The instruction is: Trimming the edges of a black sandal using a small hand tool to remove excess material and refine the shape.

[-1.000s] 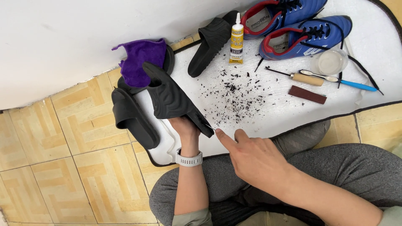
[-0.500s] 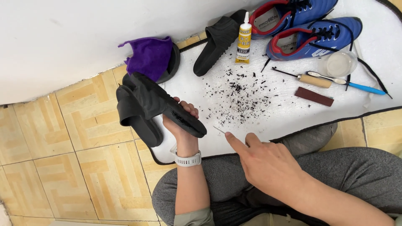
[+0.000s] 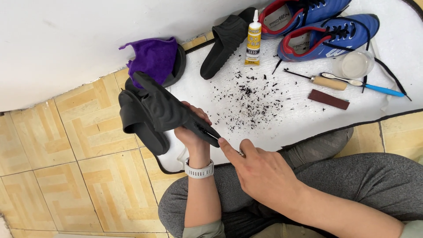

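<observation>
My left hand (image 3: pixel 193 128), with a white watch on its wrist, grips a black slide sandal (image 3: pixel 152 110) from below and holds it tilted above the edge of the white mat (image 3: pixel 291 125). My right hand (image 3: pixel 260 172) is close in front of it. Its index fingertip touches the sandal's near end. Between thumb and finger it pinches a small thin tool (image 3: pixel 240 153), mostly hidden. Both forearms rest over my grey-trousered legs.
On the mat lie black scrapings (image 3: pixel 255 94), a glue tube (image 3: pixel 253 37), a second black slide (image 3: pixel 224 42), two blue sports shoes (image 3: pixel 328 31), a clear cup (image 3: pixel 354 64), a wooden-handled awl (image 3: pixel 328 82), a blue-handled tool (image 3: pixel 379 89) and a brown block (image 3: pixel 328 99). A purple cloth (image 3: pixel 152 55) sits on another slide. Yellow tiled floor lies at left.
My left hand has turned the sandal and raised it off the mat. My right hand has moved forward until its fingertip meets the sandal's near end.
</observation>
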